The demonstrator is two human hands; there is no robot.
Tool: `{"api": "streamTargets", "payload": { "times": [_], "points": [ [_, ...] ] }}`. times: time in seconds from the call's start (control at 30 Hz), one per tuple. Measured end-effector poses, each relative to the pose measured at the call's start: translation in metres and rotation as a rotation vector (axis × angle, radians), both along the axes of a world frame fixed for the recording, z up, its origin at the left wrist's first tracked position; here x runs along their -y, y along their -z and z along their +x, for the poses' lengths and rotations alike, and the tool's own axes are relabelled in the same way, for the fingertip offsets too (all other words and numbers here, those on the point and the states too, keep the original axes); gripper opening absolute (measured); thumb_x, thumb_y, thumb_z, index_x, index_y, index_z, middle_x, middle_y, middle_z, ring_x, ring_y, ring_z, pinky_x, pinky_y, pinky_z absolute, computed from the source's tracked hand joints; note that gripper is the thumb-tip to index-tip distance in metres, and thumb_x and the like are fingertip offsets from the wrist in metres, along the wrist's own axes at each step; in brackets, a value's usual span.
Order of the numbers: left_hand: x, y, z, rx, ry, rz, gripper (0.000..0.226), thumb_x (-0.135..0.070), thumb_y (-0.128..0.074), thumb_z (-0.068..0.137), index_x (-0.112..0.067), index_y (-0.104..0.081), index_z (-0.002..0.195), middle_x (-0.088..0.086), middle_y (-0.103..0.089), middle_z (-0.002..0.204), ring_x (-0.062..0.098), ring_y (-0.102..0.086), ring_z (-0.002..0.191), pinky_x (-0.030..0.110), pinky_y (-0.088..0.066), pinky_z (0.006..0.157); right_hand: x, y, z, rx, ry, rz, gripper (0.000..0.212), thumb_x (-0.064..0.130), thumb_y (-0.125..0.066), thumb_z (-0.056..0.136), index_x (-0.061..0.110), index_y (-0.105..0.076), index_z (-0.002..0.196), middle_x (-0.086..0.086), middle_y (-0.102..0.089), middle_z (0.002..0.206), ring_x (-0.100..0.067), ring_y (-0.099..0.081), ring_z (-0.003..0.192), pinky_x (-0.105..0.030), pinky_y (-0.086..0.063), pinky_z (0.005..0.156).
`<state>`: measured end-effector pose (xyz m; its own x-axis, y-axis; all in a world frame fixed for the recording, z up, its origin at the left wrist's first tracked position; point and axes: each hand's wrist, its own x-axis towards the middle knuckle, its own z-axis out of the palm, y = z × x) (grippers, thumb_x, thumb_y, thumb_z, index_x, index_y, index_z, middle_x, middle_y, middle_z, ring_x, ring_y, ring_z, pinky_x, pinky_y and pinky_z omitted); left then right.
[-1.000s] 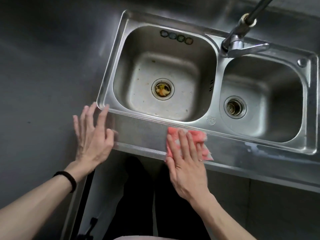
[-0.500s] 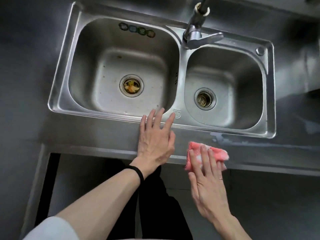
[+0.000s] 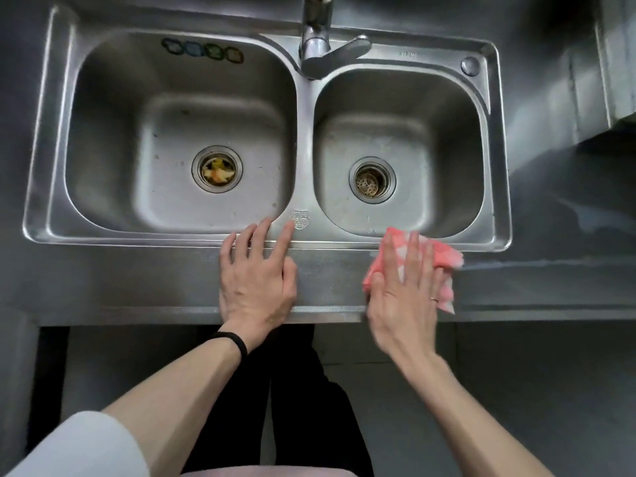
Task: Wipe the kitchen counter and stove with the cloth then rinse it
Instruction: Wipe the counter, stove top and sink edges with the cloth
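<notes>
A pink and white cloth (image 3: 444, 259) lies folded on the steel counter strip (image 3: 137, 280) in front of the right sink basin. My right hand (image 3: 402, 290) presses flat on the cloth with fingers stretched out, covering most of it. My left hand (image 3: 256, 277) rests flat on the same strip, fingers spread, its tips touching the sink rim (image 3: 137, 237) below the divider between the basins. It holds nothing. No stove is in view.
A steel double sink fills the middle: the left basin's drain (image 3: 216, 168) holds food scraps, the right drain (image 3: 371, 180) has a strainer. The tap (image 3: 318, 39) stands at the back centre. A wet smear (image 3: 585, 218) marks the counter at right.
My right hand has slid the cloth rightward along the front strip, from below the left basin to below the right one. My left hand followed right to the divider.
</notes>
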<state>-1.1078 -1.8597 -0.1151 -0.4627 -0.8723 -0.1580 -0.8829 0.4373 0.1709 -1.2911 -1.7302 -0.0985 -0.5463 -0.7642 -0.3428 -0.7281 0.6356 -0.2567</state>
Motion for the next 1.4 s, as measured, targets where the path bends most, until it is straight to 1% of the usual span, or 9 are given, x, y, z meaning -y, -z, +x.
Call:
{"api": "streamTargets", "payload": {
  "times": [0.17,0.3,0.57,0.67,0.77,1.0,1.13,1.27,1.4],
  "points": [
    [0.000,-0.007,-0.003,-0.005,-0.009,-0.010,0.060,-0.035,-0.044,0.096,-0.031,-0.050,0.155,0.011,-0.054,0.155,0.034,-0.051,0.139,0.053,-0.031,0.120,0.010,0.004,0.090,0.018,-0.278,-0.117,0.066,0.038,-0.037,0.105,0.029,-0.015,0.167,-0.005,-0.001,0.176,-0.026,0.003,0.162,-0.050,-0.002,0.129],
    [0.000,-0.009,-0.004,0.008,-0.007,-0.020,0.060,-0.035,-0.044,0.096,-0.032,-0.050,0.155,0.009,-0.053,0.155,0.033,-0.051,0.138,0.052,-0.032,0.119,0.000,0.007,0.065,0.029,-0.369,-0.108,0.064,0.041,-0.032,0.106,0.035,-0.010,0.166,0.001,-0.001,0.176,-0.022,0.003,0.162,-0.046,-0.001,0.129],
    [-0.001,-0.006,-0.003,-0.004,-0.016,-0.049,0.060,-0.036,-0.043,0.095,-0.032,-0.051,0.154,0.009,-0.054,0.154,0.032,-0.050,0.137,0.053,-0.033,0.118,-0.054,-0.004,-0.126,-0.081,0.116,0.035,0.065,0.045,-0.018,0.103,0.032,-0.011,0.167,-0.009,-0.002,0.175,-0.026,0.002,0.162,-0.063,-0.011,0.126],
    [0.000,-0.004,-0.003,-0.009,-0.019,-0.048,0.060,-0.037,-0.042,0.095,-0.031,-0.051,0.154,0.009,-0.054,0.153,0.033,-0.050,0.136,0.052,-0.033,0.118,-0.043,-0.003,-0.116,-0.148,0.186,0.018,0.062,0.039,-0.023,0.103,0.025,-0.025,0.164,-0.010,-0.010,0.174,-0.032,-0.002,0.161,-0.064,-0.010,0.126],
    [-0.001,-0.004,-0.002,-0.004,-0.015,-0.048,0.060,-0.038,-0.041,0.095,-0.032,-0.051,0.154,0.009,-0.054,0.153,0.033,-0.050,0.136,0.052,-0.033,0.118,-0.013,-0.004,-0.062,-0.144,0.118,-0.018,0.060,0.031,-0.034,0.099,0.012,-0.042,0.155,-0.020,-0.036,0.159,-0.043,-0.029,0.149,-0.057,-0.020,0.123],
    [0.001,-0.001,-0.002,-0.032,-0.013,-0.064,0.058,-0.037,-0.042,0.096,-0.031,-0.054,0.152,0.012,-0.056,0.152,0.035,-0.054,0.134,0.053,-0.035,0.115,0.066,-0.001,0.080,0.031,-0.158,-0.214,0.046,0.032,-0.048,0.097,0.021,-0.059,0.140,-0.008,-0.056,0.142,-0.034,-0.048,0.138,-0.058,-0.013,0.127],
    [0.000,0.001,0.001,-0.031,-0.010,-0.030,0.060,-0.037,-0.042,0.096,-0.032,-0.050,0.155,0.011,-0.053,0.154,0.033,-0.050,0.137,0.052,-0.032,0.118,0.044,-0.003,0.039,0.041,-0.224,-0.200,0.046,0.032,-0.044,0.101,0.022,-0.056,0.144,-0.008,-0.054,0.143,-0.030,-0.046,0.137,-0.048,-0.016,0.127],
    [0.000,0.001,0.001,-0.033,-0.010,-0.011,0.061,-0.039,-0.040,0.096,-0.033,-0.046,0.156,0.010,-0.052,0.154,0.031,-0.047,0.138,0.051,-0.031,0.119,0.007,-0.004,-0.049,-0.129,-0.017,-0.107,0.043,0.030,-0.041,0.102,0.018,-0.059,0.140,-0.010,-0.058,0.133,-0.036,-0.050,0.128,-0.054,-0.032,0.115],
    [0.001,0.002,0.001,-0.022,-0.006,0.000,0.062,-0.040,-0.037,0.096,-0.032,-0.045,0.157,0.010,-0.051,0.155,0.031,-0.047,0.139,0.052,-0.032,0.119,-0.006,-0.005,-0.078,-0.201,0.192,-0.064,0.042,0.032,-0.037,0.102,0.021,-0.056,0.137,-0.014,-0.054,0.132,-0.035,-0.044,0.126,-0.050,-0.027,0.111]
  ]
}}
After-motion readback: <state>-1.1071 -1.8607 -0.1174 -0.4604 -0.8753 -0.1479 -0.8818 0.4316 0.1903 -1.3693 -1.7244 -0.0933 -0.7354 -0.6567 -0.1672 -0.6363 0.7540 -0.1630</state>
